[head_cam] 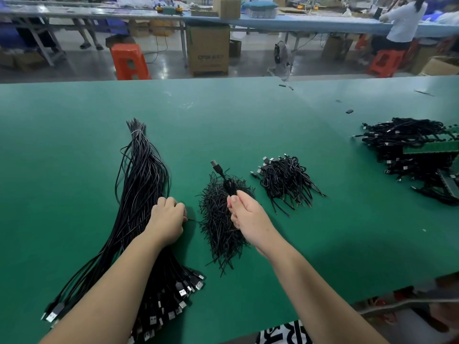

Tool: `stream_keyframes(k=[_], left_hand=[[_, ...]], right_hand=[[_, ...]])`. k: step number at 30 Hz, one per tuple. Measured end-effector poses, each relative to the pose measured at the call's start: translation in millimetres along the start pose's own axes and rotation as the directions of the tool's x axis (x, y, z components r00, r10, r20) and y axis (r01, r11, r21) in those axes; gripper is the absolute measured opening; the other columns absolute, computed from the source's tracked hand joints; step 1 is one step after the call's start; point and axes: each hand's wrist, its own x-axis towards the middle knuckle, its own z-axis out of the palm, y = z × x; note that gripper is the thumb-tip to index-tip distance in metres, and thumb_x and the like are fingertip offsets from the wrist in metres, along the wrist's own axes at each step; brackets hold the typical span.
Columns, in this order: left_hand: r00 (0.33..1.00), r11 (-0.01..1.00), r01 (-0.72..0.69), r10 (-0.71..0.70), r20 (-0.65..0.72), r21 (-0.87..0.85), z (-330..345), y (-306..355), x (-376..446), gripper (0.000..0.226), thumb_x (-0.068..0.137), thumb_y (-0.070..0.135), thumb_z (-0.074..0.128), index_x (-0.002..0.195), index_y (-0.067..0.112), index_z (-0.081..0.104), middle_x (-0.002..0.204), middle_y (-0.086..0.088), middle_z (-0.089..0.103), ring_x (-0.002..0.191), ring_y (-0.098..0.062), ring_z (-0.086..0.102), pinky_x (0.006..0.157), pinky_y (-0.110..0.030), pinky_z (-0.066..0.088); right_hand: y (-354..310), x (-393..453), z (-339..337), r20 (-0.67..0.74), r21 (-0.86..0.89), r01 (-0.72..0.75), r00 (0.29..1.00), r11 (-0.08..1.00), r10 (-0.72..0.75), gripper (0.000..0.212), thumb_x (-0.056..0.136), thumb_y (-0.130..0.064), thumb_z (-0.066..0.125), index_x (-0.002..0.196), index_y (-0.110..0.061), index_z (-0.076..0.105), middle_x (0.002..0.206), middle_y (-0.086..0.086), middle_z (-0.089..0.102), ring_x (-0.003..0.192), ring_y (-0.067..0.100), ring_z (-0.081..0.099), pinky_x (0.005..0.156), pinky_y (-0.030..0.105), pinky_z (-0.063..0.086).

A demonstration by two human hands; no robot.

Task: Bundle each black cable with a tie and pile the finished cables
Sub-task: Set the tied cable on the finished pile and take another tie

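A long sheaf of loose black USB cables (141,175) lies at the left of the green table, plugs toward me. My left hand (167,220) rests curled at its right edge, and what its fingers pinch is hidden. My right hand (244,214) grips a coiled black cable (229,186) whose USB plug (216,166) sticks up, above a heap of black ties (219,219). To the right lies a pile of bundled cables (285,181).
A bigger heap of black cables with green strips (412,150) sits at the far right. Small black bits (349,111) lie further back on the table (248,115). Beyond its far edge are red stools, cardboard boxes and a seated person.
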Motion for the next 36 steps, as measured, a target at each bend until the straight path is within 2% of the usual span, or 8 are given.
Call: stream_keyframes(k=[5,10,14,21,25,28,32,36], left_hand=[[0.986,0.999,-0.041,0.038,-0.161,-0.014,-19.3,-15.3,-16.0,0.006,0.1,0.024,0.054,0.102,0.02,0.059,0.103,0.002,0.061,0.099,-0.022,0.046,0.082,-0.033,0.036],[0.936,0.976,0.001,-0.077,-0.343,-0.216,-55.2,-12.9,-28.7,0.012,0.098,0.014,0.061,0.107,0.01,0.068,0.1,-0.005,0.068,0.098,-0.028,0.055,0.083,-0.038,0.045],[0.925,0.753,-0.085,-0.184,-0.333,-0.652,-86.3,21.7,-41.4,0.01,0.097,0.019,0.063,0.093,0.026,0.069,0.089,0.013,0.066,0.081,0.001,0.058,0.07,-0.015,0.04],[0.945,0.628,-0.156,-0.131,-0.301,-0.762,-93.5,55.0,-60.3,0.02,0.096,0.014,0.064,0.083,0.029,0.068,0.074,0.016,0.06,0.067,0.009,0.054,0.058,-0.009,0.037],[0.958,0.59,-0.161,-0.1,-0.27,-0.791,-93.7,58.4,-65.0,0.018,0.095,0.017,0.065,0.084,0.031,0.071,0.07,0.022,0.062,0.064,0.006,0.055,0.057,-0.009,0.037],[0.949,0.661,-0.181,-0.078,-0.306,-0.728,-94.0,61.6,-67.8,0.015,0.091,0.019,0.068,0.083,0.03,0.065,0.075,0.014,0.062,0.072,0.001,0.056,0.063,-0.015,0.039],[0.927,0.797,-0.178,-0.061,-0.37,-0.578,-92.1,62.5,-75.0,0.003,0.09,0.023,0.066,0.09,0.022,0.064,0.082,0.011,0.064,0.075,-0.01,0.061,0.07,-0.036,0.053],[0.684,0.931,-0.362,0.223,-0.695,-0.057,-93.0,55.1,-76.3,0.005,0.09,0.008,0.067,0.087,0.012,0.066,0.086,-0.001,0.062,0.076,-0.024,0.057,0.064,-0.036,0.049]], right_hand=[[-1.9,-1.4,-1.2,0.028,0.051,0.011,1.0,0.999,-0.013,0.031,0.109,-0.027,0.037,0.09,-0.008,0.052,0.071,-0.01,0.055,0.064,0.011,0.051,0.061,0.029,0.048],[-12.0,-5.9,5.9,0.096,0.118,0.024,0.995,0.993,-0.035,0.028,0.11,-0.027,0.036,0.088,-0.013,0.045,0.061,-0.015,0.038,0.055,0.008,0.028,0.056,0.04,0.028],[-16.0,-7.7,20.5,0.179,0.028,0.094,0.979,0.995,-0.098,0.027,0.108,-0.034,0.035,0.093,-0.022,0.054,0.062,-0.013,0.039,0.058,0.02,0.033,0.058,0.043,0.035],[-16.0,-5.3,29.7,0.152,0.1,0.091,0.983,0.991,-0.106,0.031,0.097,-0.038,0.038,0.122,-0.04,0.055,0.064,-0.021,0.044,0.049,0.005,0.043,0.063,0.042,0.047],[-17.2,-5.3,27.7,0.074,0.068,0.113,0.99,0.991,-0.118,0.034,0.101,-0.033,0.037,0.114,-0.013,0.061,0.057,-0.019,0.041,0.046,0.005,0.041,0.06,0.046,0.044],[-19.4,-4.7,28.1,0.019,0.093,0.132,0.991,0.987,-0.134,0.03,0.102,-0.031,0.038,0.085,-0.037,0.062,0.054,-0.015,0.041,0.043,0.006,0.04,0.059,0.046,0.043],[-19.1,-1.0,27.3,-0.011,0.168,0.111,0.994,0.98,-0.111,0.031,0.099,-0.033,0.038,0.103,-0.023,0.067,0.056,-0.02,0.042,0.043,0.005,0.041,0.061,0.041,0.042],[-20.7,-1.0,24.7,0.03,0.189,0.051,0.998,0.981,-0.057,0.032,0.096,-0.036,0.042,0.071,-0.034,0.062,0.055,-0.017,0.042,0.042,0.007,0.04,0.059,0.04,0.042]])
